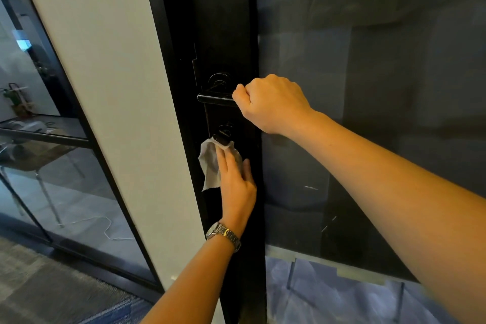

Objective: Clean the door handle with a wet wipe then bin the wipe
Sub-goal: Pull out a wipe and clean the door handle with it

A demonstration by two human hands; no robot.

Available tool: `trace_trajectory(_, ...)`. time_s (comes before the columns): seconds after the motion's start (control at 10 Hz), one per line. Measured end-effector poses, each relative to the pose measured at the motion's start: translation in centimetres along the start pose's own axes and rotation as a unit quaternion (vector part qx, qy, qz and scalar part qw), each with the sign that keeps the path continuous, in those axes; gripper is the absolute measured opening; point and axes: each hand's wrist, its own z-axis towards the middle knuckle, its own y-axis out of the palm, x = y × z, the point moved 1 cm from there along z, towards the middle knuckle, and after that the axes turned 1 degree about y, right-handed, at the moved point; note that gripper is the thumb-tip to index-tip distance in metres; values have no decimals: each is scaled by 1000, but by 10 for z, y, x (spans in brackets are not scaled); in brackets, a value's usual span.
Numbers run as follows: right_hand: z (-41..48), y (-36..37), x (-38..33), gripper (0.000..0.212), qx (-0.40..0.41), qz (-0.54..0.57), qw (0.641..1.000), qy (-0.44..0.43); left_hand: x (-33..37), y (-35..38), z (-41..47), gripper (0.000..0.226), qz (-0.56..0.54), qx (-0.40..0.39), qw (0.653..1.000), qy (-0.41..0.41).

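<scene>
The handle point(214, 98), lying left to right, is gripped by the right hand point(271, 102); the wipe point(209, 166) is pressed just below by the left hand point(236, 181).

Right hand point(271, 104) on door handle point(214, 98), wipe point(210, 163) below, under left hand point(236, 184)

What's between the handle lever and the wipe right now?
In the head view, only the black door plate and the round lock fitting; the wipe touches that fitting, below the handle lever.
</scene>
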Motion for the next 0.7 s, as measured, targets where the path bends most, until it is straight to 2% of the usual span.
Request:
trace_trajectory(0.2, 0, -1, 0, 57, -2, -1, 1000, 0, -11, -13, -6, 50, 39, -59, 997, -7)
trace_trajectory(0.5, -1, -1, -1, 57, -4, -5, 1000, 3, -17, -10, -10, 73, 22, -104, 994, 6)
trace_trajectory(0.6, -1, -1, -1, 57, -4, -6, 1000, 2, -13, -4, -12, 71, 6, -75, 997, -6)
trace_trajectory(0.7, 0, -1, 0, 57, -5, -3, 1000, 1, -9, -2, -14, 58, -34, -10, 999, -2)
